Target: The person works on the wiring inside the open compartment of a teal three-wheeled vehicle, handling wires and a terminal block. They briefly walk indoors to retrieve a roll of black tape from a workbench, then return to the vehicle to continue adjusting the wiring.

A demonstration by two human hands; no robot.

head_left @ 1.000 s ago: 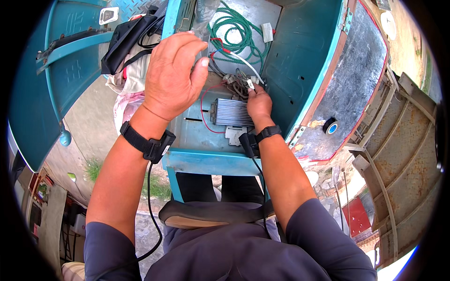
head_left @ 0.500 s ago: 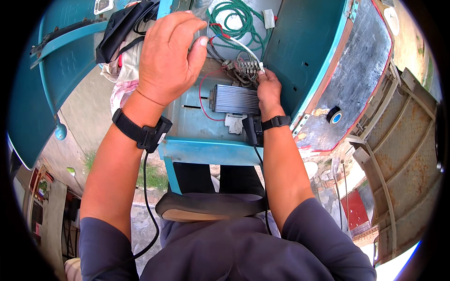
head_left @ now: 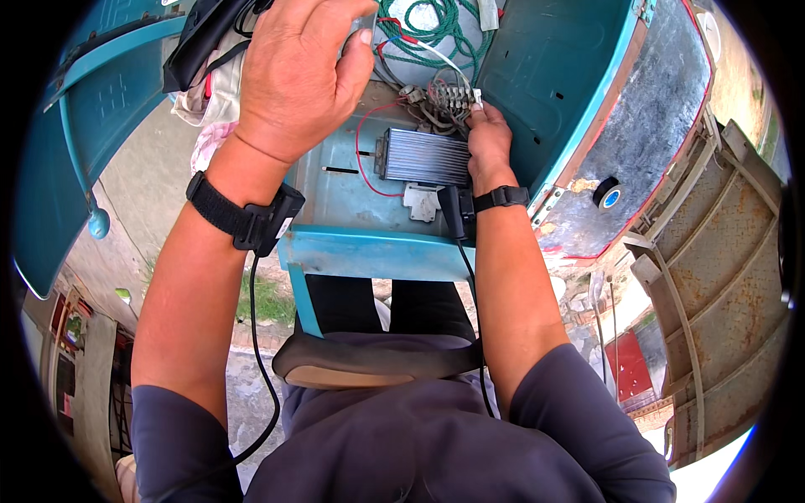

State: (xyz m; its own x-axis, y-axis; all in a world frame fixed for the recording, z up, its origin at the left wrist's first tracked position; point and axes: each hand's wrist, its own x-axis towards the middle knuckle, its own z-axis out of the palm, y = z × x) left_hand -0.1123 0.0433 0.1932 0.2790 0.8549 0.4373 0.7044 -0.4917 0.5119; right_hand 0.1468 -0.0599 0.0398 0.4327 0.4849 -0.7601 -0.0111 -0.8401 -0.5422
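The left hand [head_left: 293, 75] is raised over the open teal compartment [head_left: 352, 201], fingers curled inward with the thumb pressed toward them; it appears to pinch thin wires near the top edge, but what it grips cannot be told for certain. The right hand [head_left: 488, 138] is closed, its fingertips pinching a white wire [head_left: 444, 60] at the right end of the terminal cluster [head_left: 443, 96], a knot of connectors and mixed-colour leads. The cluster sits at the rear of the compartment, just behind the ribbed metal controller box [head_left: 423, 158], which lies flat on the compartment floor. A red wire [head_left: 360, 151] loops along the left side of the box. A coil of green rope [head_left: 436, 29] lies behind the cluster. A roll of black tape [head_left: 605, 193] rests on the grey panel [head_left: 646, 126] to the right. Both wrists carry black straps.
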